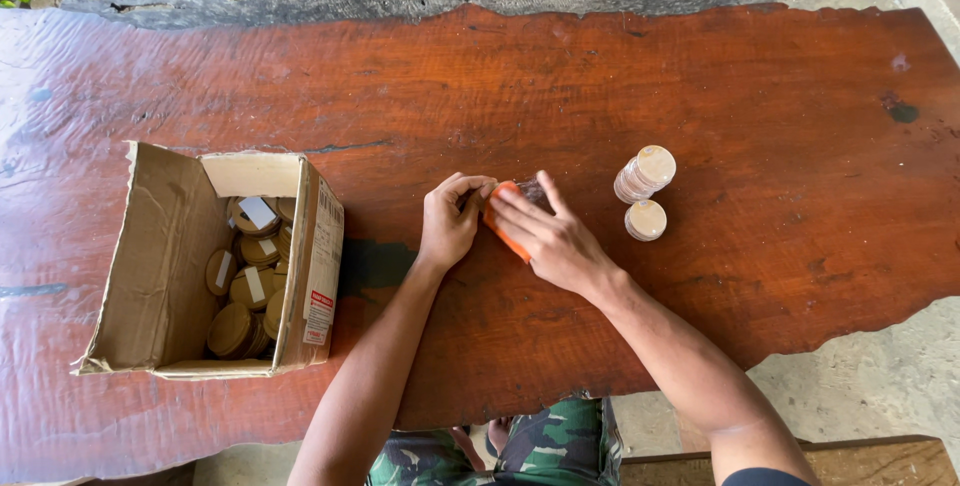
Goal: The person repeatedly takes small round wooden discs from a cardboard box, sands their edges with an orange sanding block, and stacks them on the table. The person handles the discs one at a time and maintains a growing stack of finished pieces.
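A: Orange block (503, 221) was seen in the head view, pinned flat on the red wooden table (700, 76) near its middle, tilted so an edge was exposed. Right hand (555, 236) was laid over it, fingers spread. Left hand (450, 221) was curled, fingertips pinched at the block's left end.

B: Containers?

A: Cardboard box (160, 256) was stood open at the left, round wooden lids (245, 286) piled inside. Two stacks of discs (645, 191) were parked just right of the hands.

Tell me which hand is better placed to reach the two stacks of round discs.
Probably the right hand: it lies nearest the two stacks, just to their left. The left hand sits farther away, toward the cardboard box.
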